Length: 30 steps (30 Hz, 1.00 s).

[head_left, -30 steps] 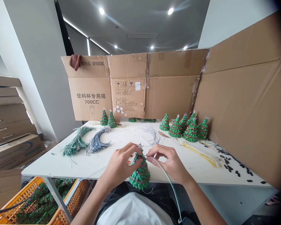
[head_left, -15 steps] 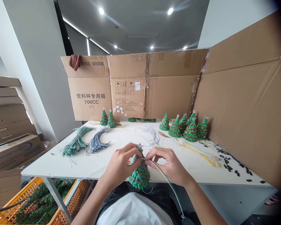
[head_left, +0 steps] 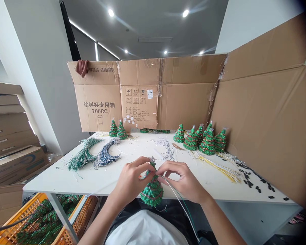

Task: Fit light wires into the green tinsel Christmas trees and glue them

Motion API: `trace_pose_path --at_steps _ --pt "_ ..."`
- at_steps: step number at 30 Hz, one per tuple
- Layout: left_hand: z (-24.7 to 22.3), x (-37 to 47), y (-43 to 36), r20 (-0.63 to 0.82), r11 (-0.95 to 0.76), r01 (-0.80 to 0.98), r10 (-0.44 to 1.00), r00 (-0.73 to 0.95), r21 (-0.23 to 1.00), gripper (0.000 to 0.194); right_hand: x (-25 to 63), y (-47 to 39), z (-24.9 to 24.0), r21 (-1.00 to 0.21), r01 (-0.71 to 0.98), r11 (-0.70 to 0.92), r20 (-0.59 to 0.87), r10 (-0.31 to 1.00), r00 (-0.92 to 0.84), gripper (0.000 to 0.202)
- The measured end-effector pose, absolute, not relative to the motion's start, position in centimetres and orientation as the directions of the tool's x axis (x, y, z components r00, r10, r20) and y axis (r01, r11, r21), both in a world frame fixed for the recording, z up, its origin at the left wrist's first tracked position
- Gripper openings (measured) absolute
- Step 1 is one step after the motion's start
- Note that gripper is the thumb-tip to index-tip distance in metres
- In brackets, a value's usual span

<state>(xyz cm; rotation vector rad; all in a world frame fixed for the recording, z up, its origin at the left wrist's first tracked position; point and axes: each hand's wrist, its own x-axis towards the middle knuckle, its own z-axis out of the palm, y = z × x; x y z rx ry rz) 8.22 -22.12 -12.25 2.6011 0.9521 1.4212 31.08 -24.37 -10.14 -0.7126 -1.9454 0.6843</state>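
Two hands (head_left: 158, 178) at table edge (head_left: 97, 190)

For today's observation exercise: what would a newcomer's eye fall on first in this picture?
Front and centre, the left hand and right hand grip a small green beaded Christmas tree at the white table's near edge, a thin wire trailing from the right hand. A cluster of finished trees stands far right, against tall cardboard walls.

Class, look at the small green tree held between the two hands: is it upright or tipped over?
Upright. The small green tree has its star on top and wide base below, gripped by the left hand and right hand.
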Motion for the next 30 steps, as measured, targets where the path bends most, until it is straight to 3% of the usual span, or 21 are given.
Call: trace_pose_path --at_steps 12,30 --pt "-12.37 8.36 -22.15 0.760 -0.816 0.479 0.526 0.381 0.325 0.010 31.01 -24.39 -9.91 -0.679 0.238 0.695 0.596 0.711 -0.374 0.010" --pt "-12.61 8.64 -21.92 0.794 -0.822 0.488 0.494 0.355 0.293 0.014 31.16 -24.18 -10.75 -0.754 0.265 0.601 0.510 0.790 -0.342 0.008"
